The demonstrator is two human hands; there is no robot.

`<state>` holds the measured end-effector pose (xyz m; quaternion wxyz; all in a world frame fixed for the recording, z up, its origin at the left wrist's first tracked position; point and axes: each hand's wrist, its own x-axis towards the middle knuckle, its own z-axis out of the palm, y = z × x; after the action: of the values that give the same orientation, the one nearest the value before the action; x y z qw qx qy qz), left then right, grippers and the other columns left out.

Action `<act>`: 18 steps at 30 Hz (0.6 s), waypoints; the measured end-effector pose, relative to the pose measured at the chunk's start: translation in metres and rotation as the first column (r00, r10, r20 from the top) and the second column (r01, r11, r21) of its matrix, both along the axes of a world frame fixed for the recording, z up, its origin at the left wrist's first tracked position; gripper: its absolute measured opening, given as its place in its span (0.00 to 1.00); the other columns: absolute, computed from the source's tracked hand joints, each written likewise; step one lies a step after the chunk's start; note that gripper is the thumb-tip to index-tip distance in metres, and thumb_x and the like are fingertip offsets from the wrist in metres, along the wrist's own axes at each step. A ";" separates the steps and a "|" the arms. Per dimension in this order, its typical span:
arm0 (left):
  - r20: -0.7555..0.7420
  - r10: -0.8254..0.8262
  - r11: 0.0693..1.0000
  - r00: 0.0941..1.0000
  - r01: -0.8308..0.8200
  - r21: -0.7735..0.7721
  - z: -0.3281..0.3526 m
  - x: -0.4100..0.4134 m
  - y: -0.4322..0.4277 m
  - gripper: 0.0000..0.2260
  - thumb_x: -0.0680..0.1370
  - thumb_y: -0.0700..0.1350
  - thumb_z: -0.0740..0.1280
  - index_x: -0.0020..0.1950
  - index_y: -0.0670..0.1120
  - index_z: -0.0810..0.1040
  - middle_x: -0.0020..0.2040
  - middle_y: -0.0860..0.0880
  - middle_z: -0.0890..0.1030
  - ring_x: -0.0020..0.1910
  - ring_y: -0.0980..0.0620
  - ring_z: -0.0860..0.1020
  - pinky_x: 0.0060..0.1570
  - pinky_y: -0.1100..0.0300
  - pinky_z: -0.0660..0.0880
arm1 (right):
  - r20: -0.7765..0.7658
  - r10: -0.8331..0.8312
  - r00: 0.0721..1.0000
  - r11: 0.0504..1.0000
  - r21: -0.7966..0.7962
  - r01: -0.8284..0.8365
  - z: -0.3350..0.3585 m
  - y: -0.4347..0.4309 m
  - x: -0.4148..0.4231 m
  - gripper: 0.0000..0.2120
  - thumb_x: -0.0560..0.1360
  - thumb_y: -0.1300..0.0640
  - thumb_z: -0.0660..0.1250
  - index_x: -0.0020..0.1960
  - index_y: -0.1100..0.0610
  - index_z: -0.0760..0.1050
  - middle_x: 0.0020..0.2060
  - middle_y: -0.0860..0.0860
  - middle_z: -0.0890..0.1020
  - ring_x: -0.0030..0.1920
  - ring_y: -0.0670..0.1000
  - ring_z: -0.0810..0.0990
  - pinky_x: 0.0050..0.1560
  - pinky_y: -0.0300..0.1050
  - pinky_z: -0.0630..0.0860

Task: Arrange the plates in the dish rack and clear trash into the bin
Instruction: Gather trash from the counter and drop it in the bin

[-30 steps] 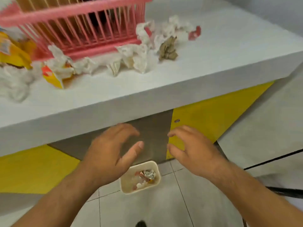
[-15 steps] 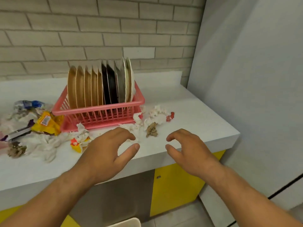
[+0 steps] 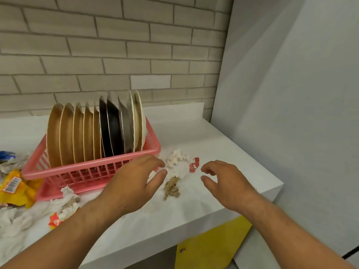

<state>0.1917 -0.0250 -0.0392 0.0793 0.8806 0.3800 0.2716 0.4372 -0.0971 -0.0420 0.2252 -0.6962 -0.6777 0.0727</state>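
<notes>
Left hand (image 3: 134,183), palm down, fingers loosely spread and slightly curved, holding nothing; it hovers over the counter (image 3: 223,144) in front of the right front corner of the rack (image 3: 87,167), covering part of that corner. Its thumb points toward the brown wad (image 3: 172,188) just beside it; whether thumb and wad touch cannot be told. Right hand (image 3: 227,185), likewise palm down, with fingers curved, apart and empty, hovers near the counter's right front edge.

Between the two hands lies a small group of trash: a white tissue (image 3: 177,161) farthest back, a red wrapper (image 3: 194,165) at its right edge, and the brown wad nearest the viewer. The red wrapper lies just beside the right hand's fingertips (image 3: 204,168).

Plates (image 3: 87,133) stand upright on edge in the pink rack, packed side by side: tan ones at left, black in the middle, grey and cream at right. The rack sits on the counter before a brick wall (image 3: 116,55).

More trash lies left of and in front of the rack: a yellow wrapper (image 3: 17,189), crumpled paper (image 3: 66,202), an orange scrap (image 3: 55,220) and a blue wrapper (image 3: 6,155) at the left edge. A yellow door (image 3: 209,247) shows under the counter.
</notes>
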 end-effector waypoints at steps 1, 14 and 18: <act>-0.007 0.009 1.000 1.000 -0.009 -0.007 -0.002 0.007 0.007 0.19 0.78 0.63 0.53 0.60 0.58 0.75 0.55 0.64 0.76 0.52 0.63 0.73 0.52 0.62 0.73 | 0.002 0.002 1.000 1.000 -0.013 -0.002 -0.003 0.008 0.008 0.12 0.78 0.50 0.62 0.61 0.48 0.74 0.52 0.40 0.75 0.53 0.41 0.73 0.56 0.34 0.70; -0.051 0.189 0.979 0.981 -0.193 -0.071 -0.042 0.109 0.077 0.12 0.79 0.54 0.61 0.60 0.55 0.75 0.57 0.59 0.76 0.56 0.59 0.73 0.57 0.60 0.71 | -0.091 0.015 0.996 0.974 -0.224 -0.035 -0.075 0.143 0.086 0.24 0.70 0.32 0.61 0.57 0.48 0.74 0.55 0.43 0.73 0.56 0.47 0.70 0.54 0.42 0.70; -0.064 0.216 0.970 0.974 -0.222 -0.095 -0.050 0.123 0.090 0.11 0.79 0.50 0.63 0.60 0.53 0.77 0.57 0.57 0.77 0.55 0.56 0.75 0.55 0.58 0.73 | 0.143 0.071 0.987 0.963 -0.268 -0.031 -0.095 0.169 0.075 0.23 0.69 0.31 0.58 0.52 0.47 0.73 0.51 0.46 0.71 0.54 0.50 0.69 0.55 0.48 0.68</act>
<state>0.3149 0.0651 -0.0891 0.0836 0.8350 0.4902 0.2355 0.5122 0.0724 -0.1367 0.0759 -0.7058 -0.6948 0.1152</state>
